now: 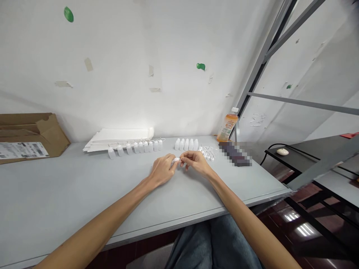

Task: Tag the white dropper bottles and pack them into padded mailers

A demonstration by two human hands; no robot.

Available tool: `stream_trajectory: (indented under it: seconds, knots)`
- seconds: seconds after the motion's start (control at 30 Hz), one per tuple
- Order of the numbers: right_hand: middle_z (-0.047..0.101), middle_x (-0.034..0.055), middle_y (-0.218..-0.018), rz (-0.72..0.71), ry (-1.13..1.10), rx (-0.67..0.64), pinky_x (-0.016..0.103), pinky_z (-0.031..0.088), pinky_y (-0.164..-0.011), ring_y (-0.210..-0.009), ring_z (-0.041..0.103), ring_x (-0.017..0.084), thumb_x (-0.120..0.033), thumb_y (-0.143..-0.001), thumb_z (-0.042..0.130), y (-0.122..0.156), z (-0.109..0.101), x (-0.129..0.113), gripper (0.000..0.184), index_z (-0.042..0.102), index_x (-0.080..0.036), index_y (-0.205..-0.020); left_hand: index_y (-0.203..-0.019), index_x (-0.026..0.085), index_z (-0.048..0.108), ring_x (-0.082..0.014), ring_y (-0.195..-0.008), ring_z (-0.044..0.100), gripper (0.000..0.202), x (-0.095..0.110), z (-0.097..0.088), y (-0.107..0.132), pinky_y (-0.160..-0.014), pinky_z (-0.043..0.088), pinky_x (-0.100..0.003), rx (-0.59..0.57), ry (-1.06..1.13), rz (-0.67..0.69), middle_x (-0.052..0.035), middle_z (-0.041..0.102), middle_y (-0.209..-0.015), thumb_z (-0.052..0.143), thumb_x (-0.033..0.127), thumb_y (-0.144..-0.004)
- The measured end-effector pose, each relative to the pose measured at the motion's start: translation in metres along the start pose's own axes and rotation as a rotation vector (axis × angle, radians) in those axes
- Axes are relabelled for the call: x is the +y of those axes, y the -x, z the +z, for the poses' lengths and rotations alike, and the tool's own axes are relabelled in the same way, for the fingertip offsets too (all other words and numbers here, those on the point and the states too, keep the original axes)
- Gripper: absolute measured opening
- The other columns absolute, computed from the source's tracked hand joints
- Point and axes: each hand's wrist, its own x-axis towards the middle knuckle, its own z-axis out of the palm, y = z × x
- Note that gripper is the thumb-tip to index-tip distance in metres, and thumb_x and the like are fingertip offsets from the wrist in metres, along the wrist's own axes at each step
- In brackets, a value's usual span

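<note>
**Q:** ok what's on your bench lol

**A:** Jeans [213, 243] right under the camera, forearms [106, 211] reaching over a big gray table [70, 186]. Cardboard box [30, 136] far left of the hands, stack of white sheets [119, 136] ahead, orange drink bottle [227, 125] past the right.

**Q:** and the hands?

**A:** Left hand [162, 170] and right hand [196, 163] both half-closed, fingertips pinching one small white piece [175, 161] between them, can't tell what exactly. White plastic bottles [137, 148] stand in rows just ahead, tiny clear bits [206, 152] piled past the right hand.
</note>
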Motion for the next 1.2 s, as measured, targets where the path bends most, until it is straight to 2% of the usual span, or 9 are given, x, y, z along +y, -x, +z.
stream_trajectory:
  seconds: [0.3,0.57,0.9,1.2]
  knots:
    - [0.065,0.0050,-0.070,0.002,0.011,0.000,0.024,0.048,-0.047,-0.066,0.064,0.017,-0.042,-0.073,0.070,0.001,-0.004,-0.005,0.030,0.068,-0.013,-0.079,-0.081,0.020,0.057,-0.0155,-0.069,0.056,0.027,-0.003,0.000,-0.002,-0.060,0.033,-0.027,0.017,0.008,0.042,-0.0011,0.064,-0.084,0.038,0.034,-0.093]
    - [0.067,0.0077,-0.084,0.009,0.047,0.083,0.023,0.047,-0.045,-0.064,0.064,0.015,-0.043,-0.074,0.068,0.002,-0.008,-0.009,0.030,0.069,-0.014,-0.082,-0.087,0.020,0.058,-0.0165,-0.073,0.058,0.023,-0.002,-0.003,-0.002,-0.060,0.034,-0.026,0.071,-0.038,0.065,-0.0016,0.063,-0.086,0.041,0.035,-0.093]
    - [0.061,0.0035,-0.066,-0.013,0.029,0.073,0.024,0.046,-0.045,-0.058,0.057,0.013,-0.045,-0.070,0.072,0.000,-0.003,-0.009,0.032,0.065,-0.014,-0.069,-0.086,0.018,0.056,-0.0180,-0.077,0.057,0.023,-0.001,-0.002,-0.003,-0.060,0.036,-0.027,0.093,-0.138,0.129,-0.0036,0.060,-0.085,0.040,0.033,-0.095]
    - [0.060,0.0019,-0.061,-0.018,0.028,0.084,0.027,0.048,-0.051,-0.052,0.055,0.012,-0.047,-0.069,0.071,-0.002,-0.002,0.000,0.035,0.063,-0.014,-0.067,-0.086,0.017,0.055,-0.0189,-0.082,0.058,0.023,0.000,0.005,-0.005,-0.064,0.040,-0.028,0.089,-0.180,0.153,-0.0055,0.060,-0.086,0.039,0.030,-0.096]
